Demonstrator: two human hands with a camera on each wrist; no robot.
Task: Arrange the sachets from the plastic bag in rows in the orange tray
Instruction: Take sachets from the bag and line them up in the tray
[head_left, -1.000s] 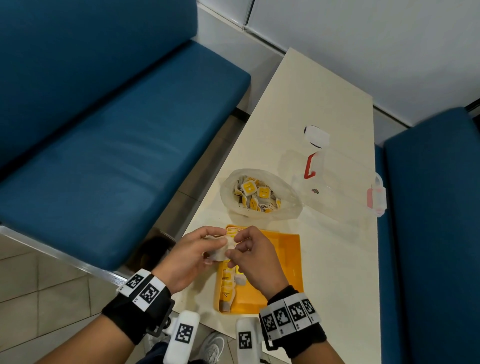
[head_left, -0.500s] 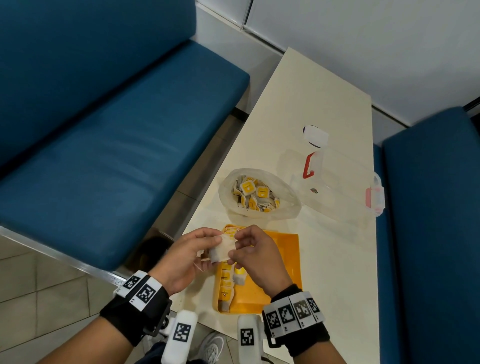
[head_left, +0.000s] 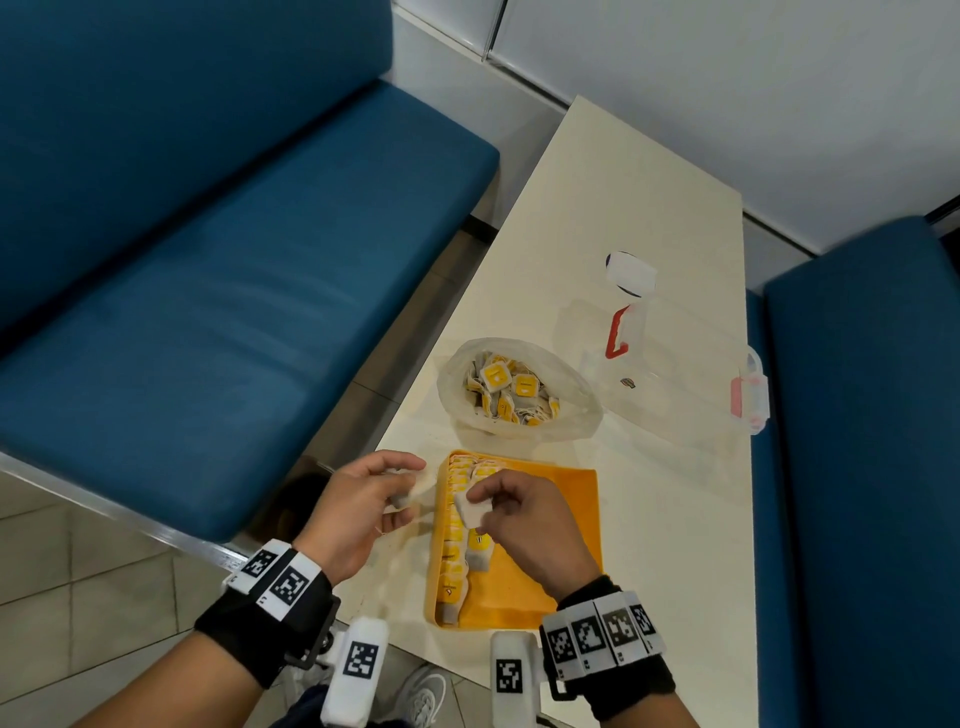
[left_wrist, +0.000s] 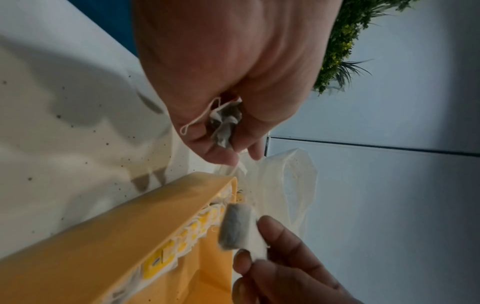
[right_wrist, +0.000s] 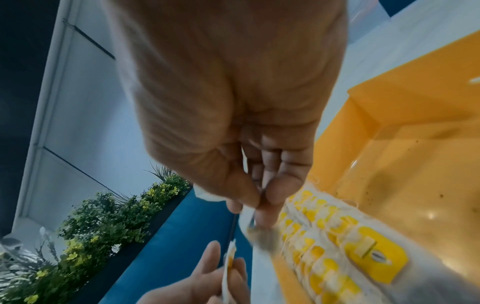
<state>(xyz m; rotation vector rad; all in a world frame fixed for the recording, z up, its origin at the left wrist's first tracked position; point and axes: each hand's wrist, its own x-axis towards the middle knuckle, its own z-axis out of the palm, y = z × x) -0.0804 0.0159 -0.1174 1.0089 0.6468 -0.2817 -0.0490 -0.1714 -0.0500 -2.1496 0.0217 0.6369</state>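
Observation:
The orange tray (head_left: 571, 499) lies at the table's near edge, with a row of yellow-tagged sachets (head_left: 457, 540) standing along its left wall. My right hand (head_left: 511, 512) pinches one white sachet (head_left: 474, 512) over that row; the same sachet (left_wrist: 235, 228) shows blurred in the left wrist view. My left hand (head_left: 371, 499) hovers left of the tray, over the table edge, and grips several crumpled sachets (left_wrist: 224, 123) with a loose string. The clear plastic bag (head_left: 569, 395), open and holding several more sachets (head_left: 511, 392), sits just beyond the tray.
A clear lidded container (head_left: 675, 379) with a red clip (head_left: 615, 338) stands right of the bag, a small white cup (head_left: 631, 273) behind it. Blue benches (head_left: 208, 291) flank the cream table (head_left: 623, 197). The tray's right half (head_left: 566, 525) holds nothing.
The hands were together on one bundle of sachets; they have now parted. The right hand took one sachet toward the tray's row, and the left drew back left with the others.

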